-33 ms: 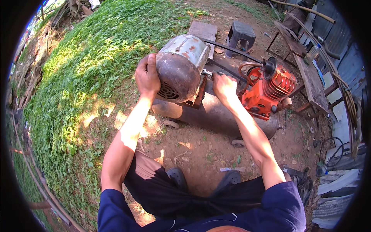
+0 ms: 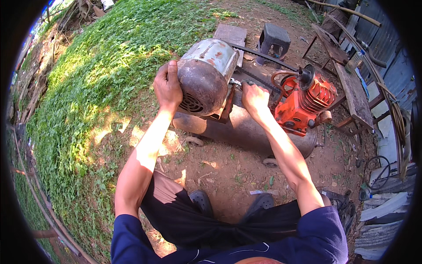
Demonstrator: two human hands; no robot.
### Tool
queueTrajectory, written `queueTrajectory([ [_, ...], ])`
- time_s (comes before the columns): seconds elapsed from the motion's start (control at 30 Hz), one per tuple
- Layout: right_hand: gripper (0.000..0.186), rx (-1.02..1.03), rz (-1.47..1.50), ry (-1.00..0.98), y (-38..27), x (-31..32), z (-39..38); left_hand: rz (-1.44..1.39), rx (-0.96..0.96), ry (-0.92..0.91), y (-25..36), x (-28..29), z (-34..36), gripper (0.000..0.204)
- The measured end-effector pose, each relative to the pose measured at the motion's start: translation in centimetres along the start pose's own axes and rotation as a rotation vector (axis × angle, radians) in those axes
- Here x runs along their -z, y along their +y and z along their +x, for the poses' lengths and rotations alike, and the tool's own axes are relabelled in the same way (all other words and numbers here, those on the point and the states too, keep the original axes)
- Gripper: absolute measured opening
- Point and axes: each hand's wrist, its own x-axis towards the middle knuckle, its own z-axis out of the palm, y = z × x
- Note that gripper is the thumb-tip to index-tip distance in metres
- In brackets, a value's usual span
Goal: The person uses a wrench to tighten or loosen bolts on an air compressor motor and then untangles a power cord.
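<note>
Rests the left hand (image 2: 168, 91), curved wide, against the end of the rusty motor (image 2: 205, 75) — mounted above the brown tank (image 2: 237, 135). Grips a metal tool (image 2: 235, 82) in the curled right hand (image 2: 256, 99) — just beside the motor (left of the orange pump (image 2: 303, 108)).

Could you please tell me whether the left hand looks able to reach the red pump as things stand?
Probably not directly: the left hand is against the left side of the motor, which, with the right hand gripping a metal tool, lies between it and the red pump.
</note>
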Motion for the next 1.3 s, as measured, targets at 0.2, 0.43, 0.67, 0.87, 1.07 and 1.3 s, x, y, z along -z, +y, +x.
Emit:
queueTrajectory([
  [0.2, 0.011, 0.032, 0.044, 0.085, 0.5, -0.9, -0.2, -0.004, 0.029, -0.022, 0.5, 0.3, 0.1, 0.049],
  [0.43, 0.022, -0.041, 0.023, -0.19, 1.4, 1.9, 1.1, -0.054, 0.111, -0.105, 1.2, 0.0, 0.4, 0.051],
  [0.67, 0.029, -0.261, 0.166, -0.36, -0.1, 2.9, 1.8, -0.018, 0.109, -0.137, 1.9, 1.1, 0.5, 0.041],
  [0.87, 0.031, -0.423, 0.3, -0.517, 0.0, 3.8, 3.0, -0.045, 0.115, -0.17, 1.3, 1.6, 0.1, 0.041],
  [1.07, 0.031, -0.473, 0.351, -0.534, -0.6, 3.8, 3.2, 0.206, 0.362, -0.258, 5.6, 1.7, 2.1, 0.04],
  [1.3, 0.029, -0.329, 0.226, -0.514, 1.2, 3.1, 3.2, 0.666, 0.637, -0.065, 9.8, -3.6, 3.5, 0.037],
])
